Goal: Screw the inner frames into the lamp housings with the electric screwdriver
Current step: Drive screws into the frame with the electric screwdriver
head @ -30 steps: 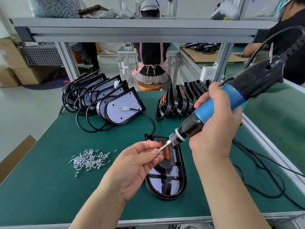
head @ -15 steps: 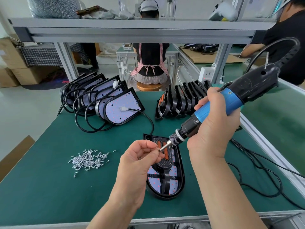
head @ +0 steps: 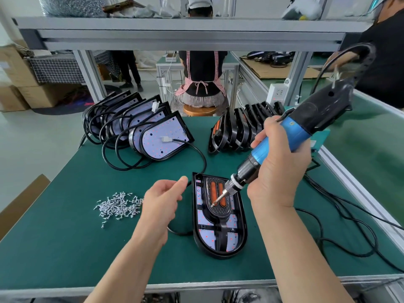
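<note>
**Bit poised over the frame**

We grip the screwdriver [head: 284, 136] in our right hand [head: 279, 171], fingers wrapped round its blue barrel, the bit slanting down to the left. Its tip is over the orange strips of the inner frame [head: 219, 212]; we cannot tell if it touches. The frame sits inside the housing [head: 244, 226], which lies flat on the green table [head: 65, 248]. Our left hand [head: 162, 200] hovers just left of the housing, fingers loosely curled and holding nothing we can see, forefinger near its top-left corner. The screws [head: 118, 206] lie heaped further left.
</note>
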A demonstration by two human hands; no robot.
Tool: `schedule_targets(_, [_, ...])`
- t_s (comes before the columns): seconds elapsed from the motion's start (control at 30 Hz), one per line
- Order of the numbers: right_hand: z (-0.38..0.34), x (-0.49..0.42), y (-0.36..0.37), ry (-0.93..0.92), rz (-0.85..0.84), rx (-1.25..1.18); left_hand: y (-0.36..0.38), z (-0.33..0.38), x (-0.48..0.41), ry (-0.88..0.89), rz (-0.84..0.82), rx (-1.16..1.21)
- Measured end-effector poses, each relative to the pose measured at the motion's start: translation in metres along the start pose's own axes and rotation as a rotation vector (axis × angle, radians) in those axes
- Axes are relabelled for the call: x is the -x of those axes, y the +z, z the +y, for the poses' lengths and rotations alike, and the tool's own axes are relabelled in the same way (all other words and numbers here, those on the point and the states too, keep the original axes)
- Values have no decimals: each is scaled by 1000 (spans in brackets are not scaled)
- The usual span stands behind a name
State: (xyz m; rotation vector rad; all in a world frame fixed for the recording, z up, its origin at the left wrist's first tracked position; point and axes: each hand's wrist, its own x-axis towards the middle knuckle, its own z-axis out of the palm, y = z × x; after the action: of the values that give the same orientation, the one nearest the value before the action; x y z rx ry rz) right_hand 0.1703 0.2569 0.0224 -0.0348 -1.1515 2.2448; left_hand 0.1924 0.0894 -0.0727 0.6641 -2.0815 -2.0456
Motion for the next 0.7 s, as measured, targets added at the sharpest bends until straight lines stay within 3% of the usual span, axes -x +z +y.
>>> schedule_targets(0.1, [13, 10, -1, 7, -44, 67, 9, -9, -4, -28, -130, -313])
schedule_targets(0.17, [22, 15, -1, 23, -52, 93, 16, -12, -3, -44, -185, -394])
schedule_targets(0.3, [33, 19, -4, 50, -62, 131, 26, -21, -6, -111, -266, -302])
schedule_targets(0.7, [43, 26, -6, 75, -92, 137, 28, -27, -10, -131, -284, -201])
